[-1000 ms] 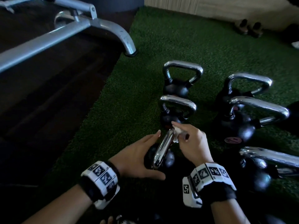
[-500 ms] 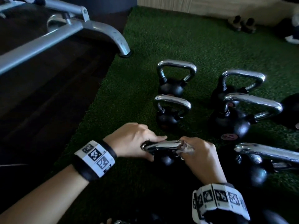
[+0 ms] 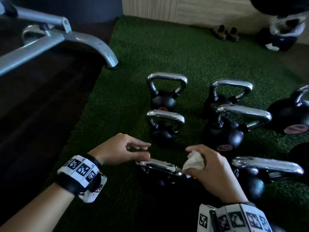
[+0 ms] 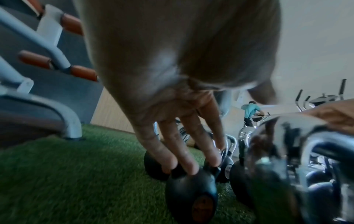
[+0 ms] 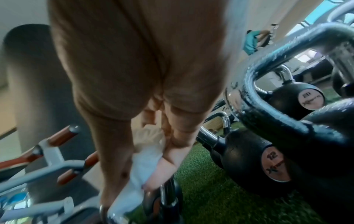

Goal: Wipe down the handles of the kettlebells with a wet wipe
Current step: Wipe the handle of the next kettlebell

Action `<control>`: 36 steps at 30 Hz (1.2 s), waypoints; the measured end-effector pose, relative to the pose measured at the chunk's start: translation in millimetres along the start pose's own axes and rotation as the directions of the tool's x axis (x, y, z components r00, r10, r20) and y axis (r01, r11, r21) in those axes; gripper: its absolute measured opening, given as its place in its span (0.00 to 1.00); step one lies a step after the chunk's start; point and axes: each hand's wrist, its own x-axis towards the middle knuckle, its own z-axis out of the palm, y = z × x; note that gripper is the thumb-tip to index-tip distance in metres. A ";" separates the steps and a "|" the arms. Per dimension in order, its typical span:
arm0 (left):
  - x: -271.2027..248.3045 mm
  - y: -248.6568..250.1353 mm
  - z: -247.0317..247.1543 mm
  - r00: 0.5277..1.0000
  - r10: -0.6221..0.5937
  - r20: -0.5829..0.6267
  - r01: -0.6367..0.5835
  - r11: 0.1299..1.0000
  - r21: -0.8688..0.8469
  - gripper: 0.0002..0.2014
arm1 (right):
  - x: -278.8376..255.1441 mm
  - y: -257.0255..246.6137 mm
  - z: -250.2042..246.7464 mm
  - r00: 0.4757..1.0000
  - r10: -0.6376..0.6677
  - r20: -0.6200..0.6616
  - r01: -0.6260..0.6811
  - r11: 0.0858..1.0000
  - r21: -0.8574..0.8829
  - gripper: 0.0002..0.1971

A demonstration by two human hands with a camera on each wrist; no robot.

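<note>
From the head view, the nearest kettlebell's handle (image 3: 158, 165) runs left to right in front of me, close to the turf's (image 3: 150, 47) near edge. My right hand (image 3: 215, 174) sits at the handle's right end, fingers curled round the bunched wet wipe (image 3: 194, 162) and pressing it onto the chrome. My left hand (image 3: 120, 149) is at the left end, just above the bar, fingers loosely spread and holding nothing; the thumb looks to be brushing the metal, though I can't be sure. So the right hand is the one on the job, and I judge its next stroke runs leftward along the bar's long axis. The other kettlebells stand further back and to the right, their handles untouched by either hand.

Half a second ago my left hand gripped that left end; it has since let go and lifted. The wipe, then wrapped tight on the bar, now shows as a looser wad.

The left wrist view shows my fingers (image 4: 184, 145) straight and apart, clear of any bar, with a small kettlebell (image 4: 191, 191) beyond them.

The right wrist view shows the wipe (image 5: 145, 163) pinched between thumb and fingers, its lower end against a chrome bar (image 5: 168, 195).
</note>
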 end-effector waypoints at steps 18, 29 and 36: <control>166.3 -58.4 23.1 0.999 -0.051 -0.019 0.047 0.983 -0.178 0.25 | 127.5 -21.8 4.2 0.933 0.068 -0.355 -0.008 0.986 0.169 0.18; 175.9 -72.7 44.2 0.986 -0.049 -0.158 0.004 0.962 -0.275 0.33 | 144.5 -36.4 2.7 0.947 -0.175 -0.271 0.172 0.985 -0.033 0.16; 175.8 -70.2 42.9 0.983 0.007 -0.181 -0.059 0.956 -0.286 0.35 | 158.1 -44.6 37.8 0.919 -0.361 -0.160 0.322 0.919 -0.227 0.13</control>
